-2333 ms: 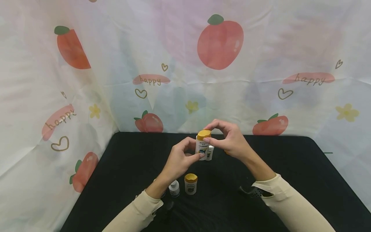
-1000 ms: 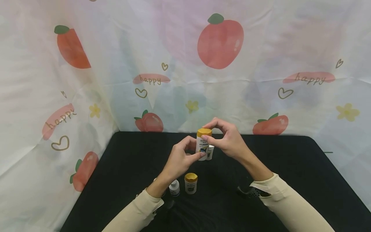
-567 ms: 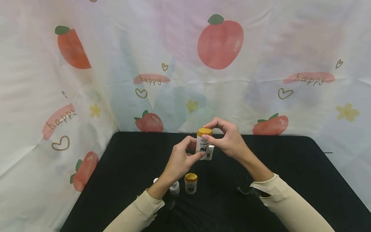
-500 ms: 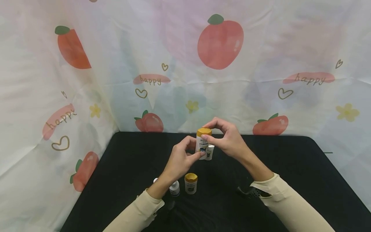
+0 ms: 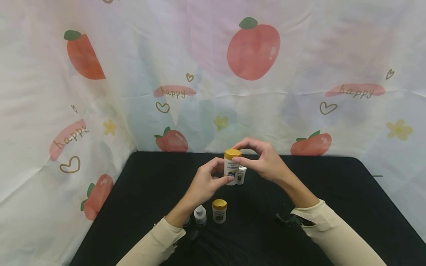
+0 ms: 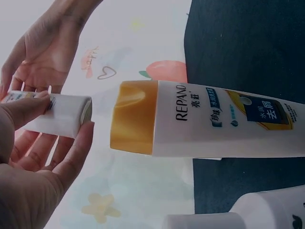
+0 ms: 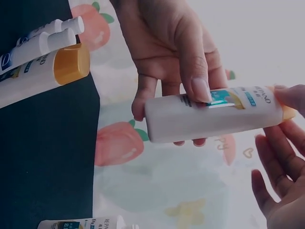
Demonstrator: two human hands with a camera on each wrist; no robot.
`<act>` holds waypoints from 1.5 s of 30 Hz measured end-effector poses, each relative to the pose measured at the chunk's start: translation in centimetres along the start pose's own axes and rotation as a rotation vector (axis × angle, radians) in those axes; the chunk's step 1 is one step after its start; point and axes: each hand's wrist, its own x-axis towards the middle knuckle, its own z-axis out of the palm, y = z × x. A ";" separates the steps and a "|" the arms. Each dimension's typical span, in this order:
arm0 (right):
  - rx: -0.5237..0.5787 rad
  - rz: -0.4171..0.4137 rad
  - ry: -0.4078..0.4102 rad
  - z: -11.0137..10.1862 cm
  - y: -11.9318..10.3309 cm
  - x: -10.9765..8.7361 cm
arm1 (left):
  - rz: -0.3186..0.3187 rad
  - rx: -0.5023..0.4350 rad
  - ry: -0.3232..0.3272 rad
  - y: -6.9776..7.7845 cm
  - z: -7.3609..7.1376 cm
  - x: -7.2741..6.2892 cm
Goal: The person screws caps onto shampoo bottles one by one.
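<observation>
In the head view, my left hand [image 5: 207, 181] holds a white shampoo bottle [image 5: 230, 169] by its lower body, upright above the table. My right hand [image 5: 264, 161] pinches its gold cap [image 5: 232, 154] between thumb and fingers. The left wrist view shows my left thumb and fingers round the base end of this bottle [image 6: 66, 119]. In the right wrist view, my left thumb presses the label side of the bottle [image 7: 214, 117], while the right hand's fingers [image 7: 274, 152] are at the cap end, partly cut off by the frame.
A gold-capped shampoo bottle [image 5: 219, 214] and a small white bottle [image 5: 200, 217] stand on the black table [image 5: 259, 236]. Another white bottle [image 5: 186, 222] is partly hidden by my left wrist. Behind the held bottle stands a bottle [image 5: 241, 176] with a white top. Printed cloth [image 5: 206, 55] hangs behind.
Both hands and the held bottle have dropped slightly and shifted a little left over the last half second. My left forearm has moved slightly, showing more of the small white bottle. The grip looks unchanged.
</observation>
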 end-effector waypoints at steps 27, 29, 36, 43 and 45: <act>-0.016 0.018 -0.057 -0.8 0.1 -0.2 | -0.046 0.033 -0.092 0.1 -0.2 0.0; -0.028 0.035 -0.063 -0.8 0.0 -0.3 | -0.061 0.025 -0.099 0.1 -0.3 0.0; -0.052 0.045 -0.063 -0.8 -0.3 -0.4 | -0.081 0.035 -0.123 0.3 -0.5 0.2; -0.071 -0.018 -0.073 -0.7 0.0 -0.7 | -0.069 0.005 -0.102 0.7 -0.9 0.5; -0.071 -0.026 -0.076 -0.7 0.1 -0.8 | -0.051 0.005 -0.087 0.9 -1.1 0.6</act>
